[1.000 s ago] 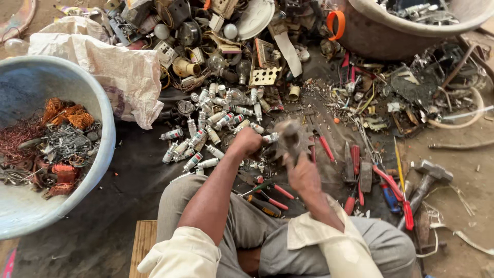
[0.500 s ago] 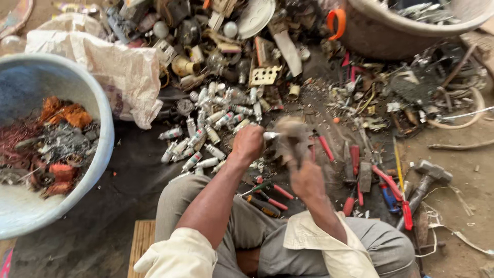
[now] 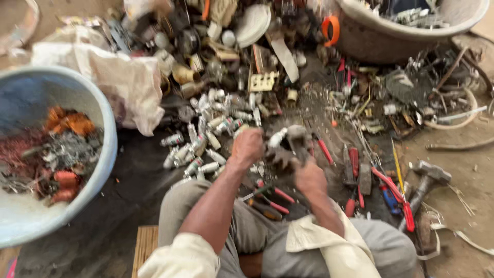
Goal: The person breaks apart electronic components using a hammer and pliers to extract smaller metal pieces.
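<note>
My left hand (image 3: 247, 146) is closed around a small white cylindrical part (image 3: 277, 137), held just above the dark ground in front of my knees. My right hand (image 3: 310, 177) grips a dark metal tool (image 3: 298, 139) whose head sits right beside that part. Both hands are blurred by motion, so I cannot tell whether tool and part touch. A heap of similar white and metal cylinders (image 3: 206, 139) lies just left of my left hand.
A pale blue basin (image 3: 105, 149) at the left holds copper wire and scrap. A white sack (image 3: 128, 82) lies behind it. Red-handled pliers (image 3: 391, 190), screwdrivers (image 3: 267, 198) and a hammer (image 3: 427, 175) lie to the right. A large tub (image 3: 391, 36) stands at the back right amid mixed scrap.
My right hand has drawn back toward me and a little to the right with the tool. My left hand has stayed nearly in place on the white part.
</note>
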